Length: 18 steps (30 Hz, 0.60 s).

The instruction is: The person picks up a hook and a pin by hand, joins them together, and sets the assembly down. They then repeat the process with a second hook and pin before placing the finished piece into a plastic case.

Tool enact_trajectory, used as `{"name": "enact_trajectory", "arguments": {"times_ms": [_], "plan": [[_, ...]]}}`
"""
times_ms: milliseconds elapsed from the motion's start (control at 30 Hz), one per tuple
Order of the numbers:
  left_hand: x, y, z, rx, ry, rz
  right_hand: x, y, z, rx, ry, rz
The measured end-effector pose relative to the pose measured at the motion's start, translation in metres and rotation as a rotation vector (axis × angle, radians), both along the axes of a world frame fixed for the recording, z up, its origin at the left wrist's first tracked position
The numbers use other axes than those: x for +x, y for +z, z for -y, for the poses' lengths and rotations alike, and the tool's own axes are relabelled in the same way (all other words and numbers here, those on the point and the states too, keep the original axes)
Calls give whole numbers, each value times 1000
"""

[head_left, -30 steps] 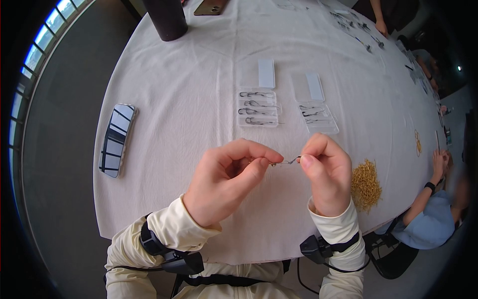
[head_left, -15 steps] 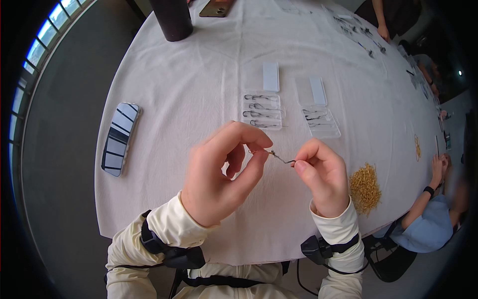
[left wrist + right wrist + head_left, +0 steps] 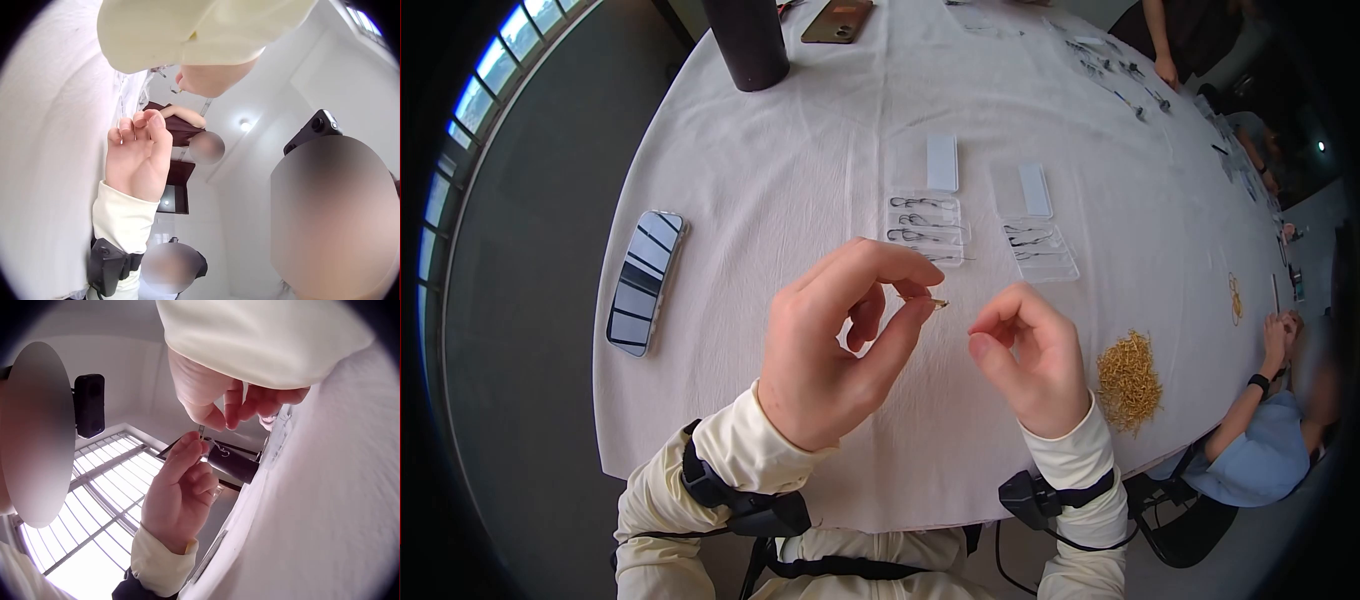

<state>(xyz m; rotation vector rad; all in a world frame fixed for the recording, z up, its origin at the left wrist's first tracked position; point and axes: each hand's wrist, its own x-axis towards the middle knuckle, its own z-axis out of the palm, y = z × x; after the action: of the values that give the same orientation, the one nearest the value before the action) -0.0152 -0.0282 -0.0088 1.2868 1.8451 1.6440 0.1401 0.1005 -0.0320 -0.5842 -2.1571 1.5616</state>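
We pinched the small gold hook between the thumb and forefinger of our left hand, above the tablecloth. Our right hand hung just beside, fingers curled; whether it held anything we could not tell. We judged the hook feather-light, stiff, sharp and slippery, best taken by its shank. Beyond lay trays of hooks.

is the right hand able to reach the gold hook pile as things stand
Probably yes: the right hand is close beside the gold hook pile, with only bare tablecloth between them.
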Motion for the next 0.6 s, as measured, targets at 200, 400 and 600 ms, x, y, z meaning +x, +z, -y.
{"name": "enact_trajectory", "arguments": {"times_ms": [200, 400, 600], "plan": [[1, 1, 0, -18, -1, -9, -8, 7, 4, 150, -47, -113], [4, 2, -1, -14, -18, 47, -5, 3, 1, 176, 37, -78], [5, 1, -1, -16, -41, 74, -7, 5, 4, 151, -55, -71]]}}
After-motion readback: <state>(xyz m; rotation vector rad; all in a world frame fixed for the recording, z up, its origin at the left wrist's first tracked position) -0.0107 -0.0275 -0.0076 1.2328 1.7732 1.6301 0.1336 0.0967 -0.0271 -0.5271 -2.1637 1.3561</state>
